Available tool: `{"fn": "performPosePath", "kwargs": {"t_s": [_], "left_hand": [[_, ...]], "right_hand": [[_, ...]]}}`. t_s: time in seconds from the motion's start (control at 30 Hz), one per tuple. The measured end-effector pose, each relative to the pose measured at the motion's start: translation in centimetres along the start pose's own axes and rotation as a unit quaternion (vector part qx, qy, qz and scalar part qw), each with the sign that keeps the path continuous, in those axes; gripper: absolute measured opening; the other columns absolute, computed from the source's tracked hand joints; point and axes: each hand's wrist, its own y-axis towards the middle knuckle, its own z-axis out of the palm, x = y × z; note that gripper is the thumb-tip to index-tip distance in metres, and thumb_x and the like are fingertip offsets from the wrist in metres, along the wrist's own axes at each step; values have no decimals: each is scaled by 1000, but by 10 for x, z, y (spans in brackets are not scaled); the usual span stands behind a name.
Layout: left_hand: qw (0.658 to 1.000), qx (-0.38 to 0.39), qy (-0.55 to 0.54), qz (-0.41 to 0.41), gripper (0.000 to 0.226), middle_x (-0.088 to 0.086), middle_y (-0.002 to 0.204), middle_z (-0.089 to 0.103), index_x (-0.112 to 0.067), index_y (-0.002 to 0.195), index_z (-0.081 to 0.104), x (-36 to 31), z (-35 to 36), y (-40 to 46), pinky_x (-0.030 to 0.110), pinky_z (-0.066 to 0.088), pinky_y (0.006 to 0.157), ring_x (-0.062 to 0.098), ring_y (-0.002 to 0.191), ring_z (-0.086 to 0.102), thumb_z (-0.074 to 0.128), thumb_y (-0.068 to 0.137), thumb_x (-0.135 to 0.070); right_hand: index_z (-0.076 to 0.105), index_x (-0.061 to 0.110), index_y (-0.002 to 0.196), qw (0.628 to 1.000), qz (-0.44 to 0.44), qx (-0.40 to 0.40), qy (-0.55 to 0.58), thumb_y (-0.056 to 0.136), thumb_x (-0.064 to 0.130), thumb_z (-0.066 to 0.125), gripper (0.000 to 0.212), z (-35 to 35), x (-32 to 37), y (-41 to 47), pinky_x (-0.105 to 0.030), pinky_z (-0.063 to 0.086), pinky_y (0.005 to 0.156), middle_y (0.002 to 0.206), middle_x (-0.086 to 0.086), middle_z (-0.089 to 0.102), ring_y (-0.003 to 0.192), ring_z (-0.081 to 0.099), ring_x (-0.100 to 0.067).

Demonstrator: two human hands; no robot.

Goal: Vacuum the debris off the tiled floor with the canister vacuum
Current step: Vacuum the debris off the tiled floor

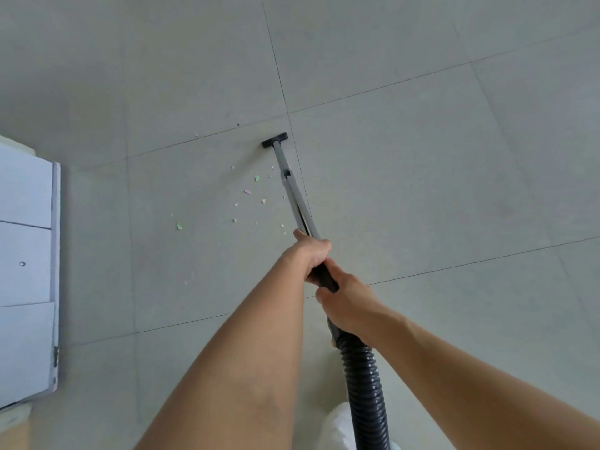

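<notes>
Both hands are gripping the vacuum's black handle: the left hand [311,254] curling round it ahead of the right hand [349,303], just above the ribbed black hose [363,391]. The slim metal wand [292,190] is ending in a flat black nozzle [275,140] lying on the smooth pale tiled floor [422,157], with small pastel debris [248,196] scattered just left of it.

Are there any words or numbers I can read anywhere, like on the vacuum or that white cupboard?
None: no words, numbers or signs can be read anywhere in this picture.
The vacuum tube, the black nozzle and the ribbed hose show no label.
The white cupboard at the left is plain, with only a small knob.
</notes>
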Motion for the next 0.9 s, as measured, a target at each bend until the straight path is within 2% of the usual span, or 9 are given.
{"fn": "performPosePath", "kwargs": {"t_s": [0.17,0.27,0.3,0.4,0.47,0.6,0.67,0.77,0.9], "left_hand": [[1000,20,-17,0,86,17,139,51,-27,155,0,36,16,-31,52,52,97,38,115,59,50,86,-37],[999,29,-6,12,95,19,137,52,-25,154,6,53,27,-52,51,52,96,39,113,60,50,71,-41],[999,26,-4,20,98,19,136,53,-25,153,8,54,29,-54,50,52,96,39,113,61,50,67,-42],[999,24,8,29,101,19,134,54,-25,153,10,71,45,-63,49,53,95,38,111,62,52,62,-37],[999,31,-5,28,101,19,132,56,-24,152,10,85,58,-78,50,54,93,38,108,64,53,61,-35],[997,49,-50,21,89,19,124,60,-17,153,9,116,82,-123,49,55,92,35,102,67,55,78,-28],[997,54,-56,19,84,19,121,61,-15,153,9,131,90,-143,48,57,90,33,99,68,55,84,-25],[996,59,-62,19,83,18,118,61,-13,152,13,153,102,-166,47,59,86,33,97,69,56,82,-24],[995,63,-80,19,64,18,110,64,-8,137,34,176,115,-187,49,60,80,32,89,71,59,80,-24]], "right_hand": [[27,51,148,999,33,6,-23,95,15,42,65,14,-16,-44,-39,57,79,92,2,59,82,61,-19],[32,51,146,999,52,9,-3,95,17,45,62,19,-30,-69,-47,58,85,93,-2,58,84,61,-24],[34,50,146,998,58,14,18,96,17,47,61,17,-31,-73,-47,59,81,91,-3,58,81,60,-25],[38,46,145,991,80,33,103,98,13,50,59,18,-47,-101,-37,59,55,83,-12,55,62,58,-25],[39,45,144,990,84,33,107,97,12,50,59,21,-60,-119,-36,58,51,81,-13,55,57,57,-24],[41,43,144,994,78,29,66,96,12,50,58,30,-91,-150,-48,59,80,86,-7,54,76,58,-25],[40,43,144,994,84,33,55,96,14,51,57,35,-103,-167,-50,58,84,89,-7,54,82,58,-26],[41,41,143,994,96,42,39,97,16,51,53,41,-118,-193,-41,60,69,88,-9,53,70,58,-25],[39,38,144,993,106,52,28,98,16,51,52,45,-131,-224,-30,56,46,85,-14,54,48,59,-24]]}}
